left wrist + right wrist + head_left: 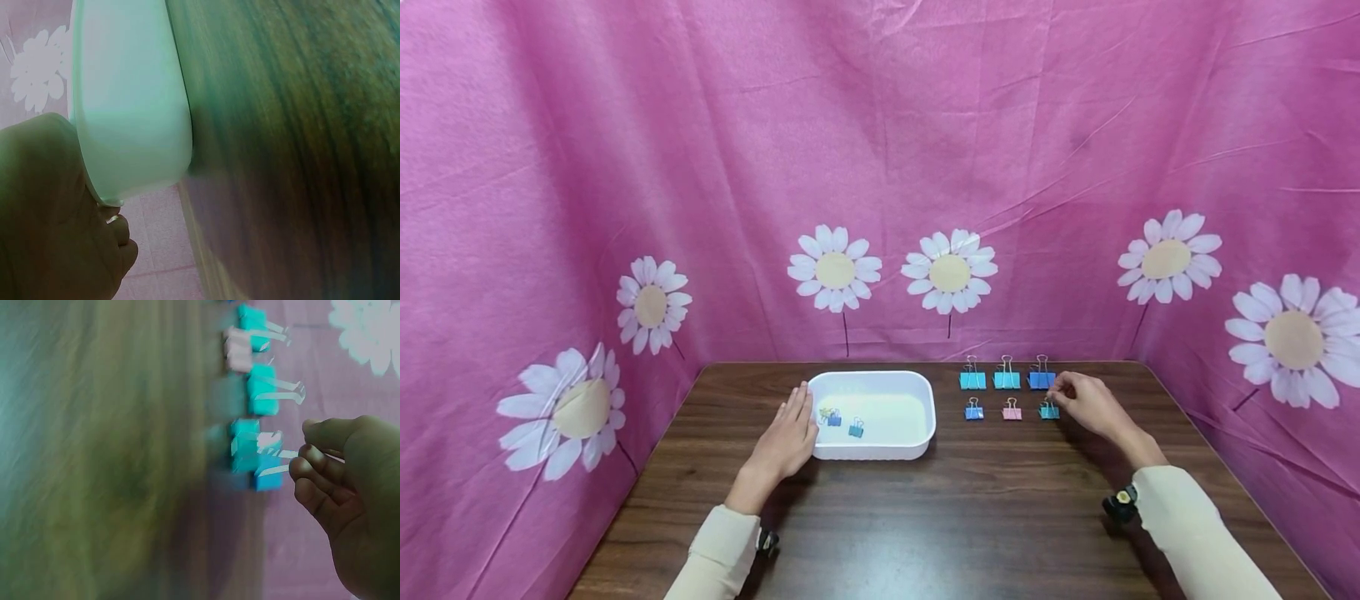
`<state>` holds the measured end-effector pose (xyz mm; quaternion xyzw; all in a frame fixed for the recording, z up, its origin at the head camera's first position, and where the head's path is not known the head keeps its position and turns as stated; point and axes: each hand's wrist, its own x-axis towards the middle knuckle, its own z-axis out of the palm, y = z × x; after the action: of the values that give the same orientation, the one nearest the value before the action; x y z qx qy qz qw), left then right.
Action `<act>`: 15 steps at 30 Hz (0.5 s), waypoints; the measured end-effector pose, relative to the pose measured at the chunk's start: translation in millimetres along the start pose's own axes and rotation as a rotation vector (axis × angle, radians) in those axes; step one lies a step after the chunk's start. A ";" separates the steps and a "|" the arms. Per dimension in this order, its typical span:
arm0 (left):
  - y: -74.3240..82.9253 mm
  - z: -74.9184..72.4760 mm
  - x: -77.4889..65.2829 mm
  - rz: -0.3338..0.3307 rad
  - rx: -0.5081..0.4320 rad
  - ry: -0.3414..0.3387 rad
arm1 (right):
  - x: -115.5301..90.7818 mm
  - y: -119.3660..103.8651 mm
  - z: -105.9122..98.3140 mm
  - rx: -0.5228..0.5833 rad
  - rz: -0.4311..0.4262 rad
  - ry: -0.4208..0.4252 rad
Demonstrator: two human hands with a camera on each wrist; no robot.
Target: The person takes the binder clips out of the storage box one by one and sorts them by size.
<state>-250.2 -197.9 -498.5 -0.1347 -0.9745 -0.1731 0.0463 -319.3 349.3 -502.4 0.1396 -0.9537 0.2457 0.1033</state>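
Observation:
My left hand (787, 433) rests along the left end of a white plastic tray (917, 450), its fingers straight against the rim. Inside the tray lie a teal binder clip (856, 429), a blue one (834, 419) and something yellowish beside it. My right hand (1086, 404) hovers at the small teal binder clip (1048, 412), fingers bent; in the right wrist view a small gap shows between the fingertips and that clip's handles. Left of it in the front row stand a pink clip (1012, 413) and a small blue clip (973, 412).
Behind the front row stand larger binder clips, handles up: a dark blue one (1041, 381) near my right hand and two light blue ones, the left one (972, 381) farthest off. A pink flowered curtain (880, 167) encloses the wooden table (880, 533) at the back and sides.

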 end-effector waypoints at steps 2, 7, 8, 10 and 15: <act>-0.4 0.3 -0.5 -0.002 0.003 0.001 | 6.3 -10.0 -1.3 -0.001 -0.043 0.001; 0.1 -0.4 -0.5 -0.007 -0.002 -0.001 | 24.0 -43.9 -4.5 0.017 -0.168 -0.009; 0.4 -0.7 -0.5 -0.004 -0.009 0.003 | 27.5 -51.7 -5.0 0.015 -0.196 -0.013; 0.6 -0.7 -0.1 -0.003 -0.010 0.004 | 35.3 -67.0 -4.6 -0.005 -0.250 -0.027; 1.4 -0.7 0.0 -0.004 0.010 0.011 | 53.4 -107.1 -1.9 -0.015 -0.347 -0.102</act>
<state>-249.8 -196.9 -497.4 -0.1316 -0.9754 -0.1691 0.0522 -335.3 248.7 -439.5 0.3135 -0.9211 0.2096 0.0967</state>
